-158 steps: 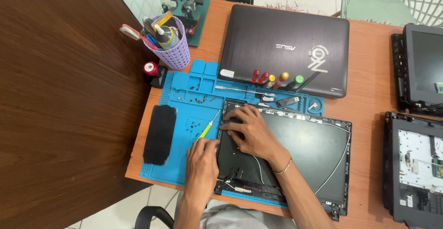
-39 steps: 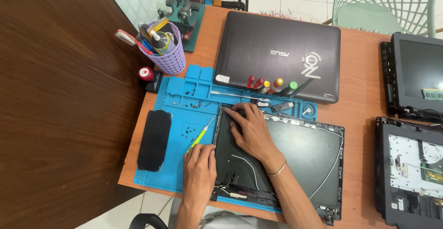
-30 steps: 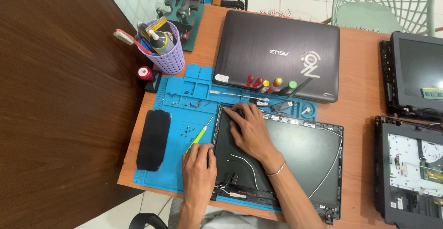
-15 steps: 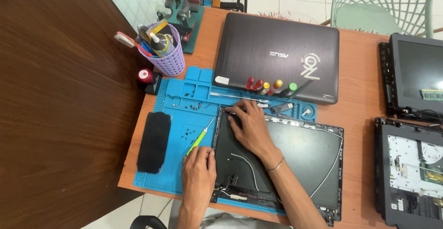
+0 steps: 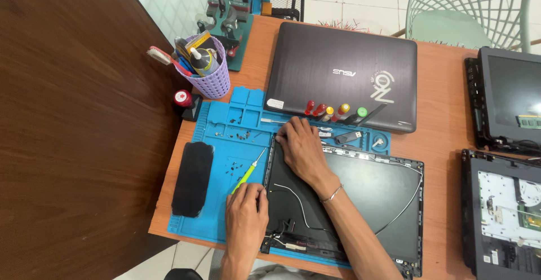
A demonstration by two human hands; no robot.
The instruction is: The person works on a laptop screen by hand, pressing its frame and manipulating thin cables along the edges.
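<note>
While the left hand (image 5: 245, 212) stayed clenched on the green screwdriver (image 5: 248, 172), the empty right hand (image 5: 302, 149) had crept toward the screen panel (image 5: 360, 190)'s upper-left corner.

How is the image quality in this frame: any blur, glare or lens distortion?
Head view: sharp and evenly lit, with soft shadows only. No motion blur on the left hand or right hand. Slight sheen on the closed laptop and the black panel, nothing washed out. Wide-angle lens tilts the table edge toward the frame edges.
</note>
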